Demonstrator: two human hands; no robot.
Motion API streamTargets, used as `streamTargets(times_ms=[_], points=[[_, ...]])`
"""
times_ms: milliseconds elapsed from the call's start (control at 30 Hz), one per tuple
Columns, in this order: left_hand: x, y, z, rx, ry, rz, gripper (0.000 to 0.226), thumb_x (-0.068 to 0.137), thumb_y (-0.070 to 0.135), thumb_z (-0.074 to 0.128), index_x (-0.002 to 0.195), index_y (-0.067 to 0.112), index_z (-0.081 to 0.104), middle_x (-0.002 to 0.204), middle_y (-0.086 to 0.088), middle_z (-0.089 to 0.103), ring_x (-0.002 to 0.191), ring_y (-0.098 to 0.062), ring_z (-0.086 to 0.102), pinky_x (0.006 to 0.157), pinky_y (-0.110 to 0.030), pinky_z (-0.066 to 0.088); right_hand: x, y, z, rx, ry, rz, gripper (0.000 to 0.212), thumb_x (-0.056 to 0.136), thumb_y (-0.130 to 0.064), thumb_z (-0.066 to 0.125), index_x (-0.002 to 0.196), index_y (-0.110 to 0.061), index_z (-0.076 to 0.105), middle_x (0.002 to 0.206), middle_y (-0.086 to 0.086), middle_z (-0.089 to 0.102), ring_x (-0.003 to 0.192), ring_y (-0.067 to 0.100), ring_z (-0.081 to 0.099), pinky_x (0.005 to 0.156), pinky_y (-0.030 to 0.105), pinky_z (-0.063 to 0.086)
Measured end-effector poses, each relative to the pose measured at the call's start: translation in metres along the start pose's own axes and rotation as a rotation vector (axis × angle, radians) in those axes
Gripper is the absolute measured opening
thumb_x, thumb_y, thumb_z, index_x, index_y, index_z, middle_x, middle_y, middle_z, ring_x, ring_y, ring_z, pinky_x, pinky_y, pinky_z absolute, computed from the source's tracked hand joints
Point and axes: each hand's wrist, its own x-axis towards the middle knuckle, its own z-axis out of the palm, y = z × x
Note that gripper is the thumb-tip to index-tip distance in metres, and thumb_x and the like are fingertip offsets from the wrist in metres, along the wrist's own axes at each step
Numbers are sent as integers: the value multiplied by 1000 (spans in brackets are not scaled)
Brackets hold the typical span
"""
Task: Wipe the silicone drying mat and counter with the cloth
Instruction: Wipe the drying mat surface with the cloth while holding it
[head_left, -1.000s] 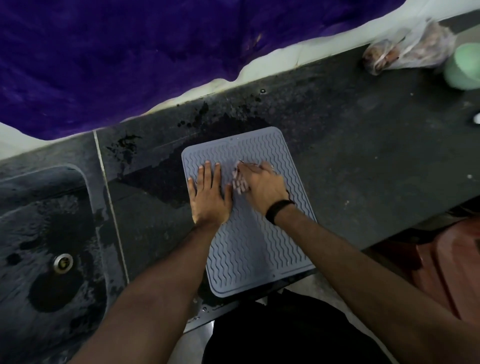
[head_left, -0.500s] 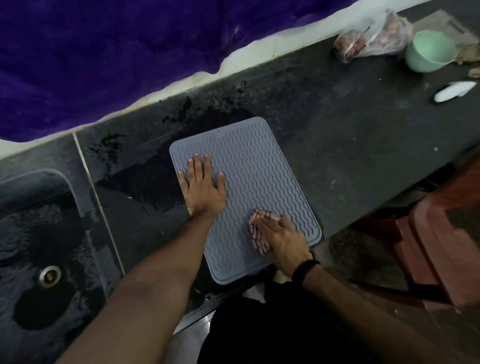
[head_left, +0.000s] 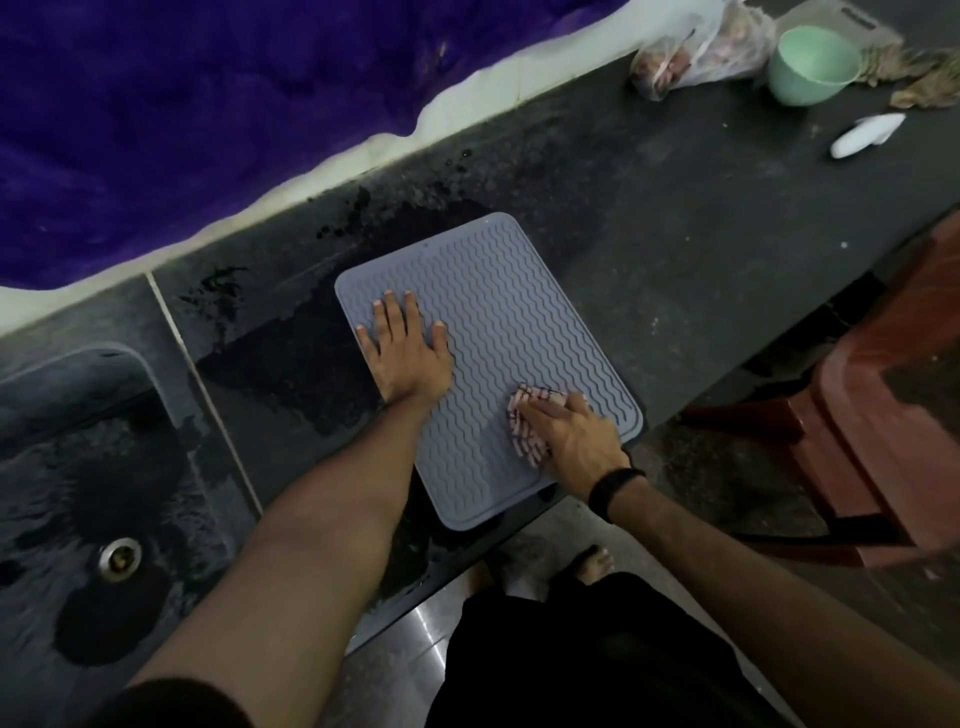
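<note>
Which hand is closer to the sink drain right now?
Left. The left hand rests flat on the mat's sink-side edge; the right hand, with the cloth, is farther from the drain.

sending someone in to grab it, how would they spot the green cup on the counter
Follow the dark counter away from the sink, past the grey mat, to its far end by the wall. There a pale mint-green cup stands upright, between a clear plastic bag and crumpled brown scraps. It is the only round, green thing there.
</note>
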Motion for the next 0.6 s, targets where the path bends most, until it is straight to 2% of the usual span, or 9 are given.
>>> streamTargets(times_ms=[100,200,267,333,500,600], points=[[-2,3,-7,-6,-23,-1,69,108,52,20,164,16,2,172,-7,-5,158,-23,-9,125,-52,-8,7,-1,3,8,36,16,58,85,-41,61,139,-29,41,142,-5,46,123,27,39,83,42,48],[-29,20,-5,-32,36,79,72,107,53,24,164,11,7,171,-10,0,158,-26,-4,125,-50,-11,9,0,7,-2,45,5,61,81,-45,65,136,-32,43,138,-5,49,123,26,40,83,44,48],[-59,35,8,-35,16,116,70,107,53,23,164,15,9,171,-9,0,158,-26,-4,124,-50,-14,7,3,8,-11,59,-24,63,78,-44,67,135,-31,43,137,-5,50,122,26,40,84,43,48],[-77,41,20,-19,-38,74,68,107,54,20,164,20,7,172,-7,-2,158,-26,-7,124,-54,-12,1,7,8,-20,81,-61,61,79,-40,67,135,-29,45,137,-4,51,122,27,41,85,42,48],[-83,38,28,-13,-8,33,66,107,56,18,165,24,6,172,-5,0,158,-24,-5,123,-54,-14,-47,35,18,14,28,-164,53,84,-32,59,136,-31,44,136,-5,50,118,28,43,82,42,48],[-82,40,32,-4,1,28,67,107,58,14,164,26,4,172,-4,-2,158,-23,-8,123,-55,-16,-63,47,3,59,52,-135,41,83,-35,62,124,-34,55,120,-2,59,113,23,50,79,39,51]])
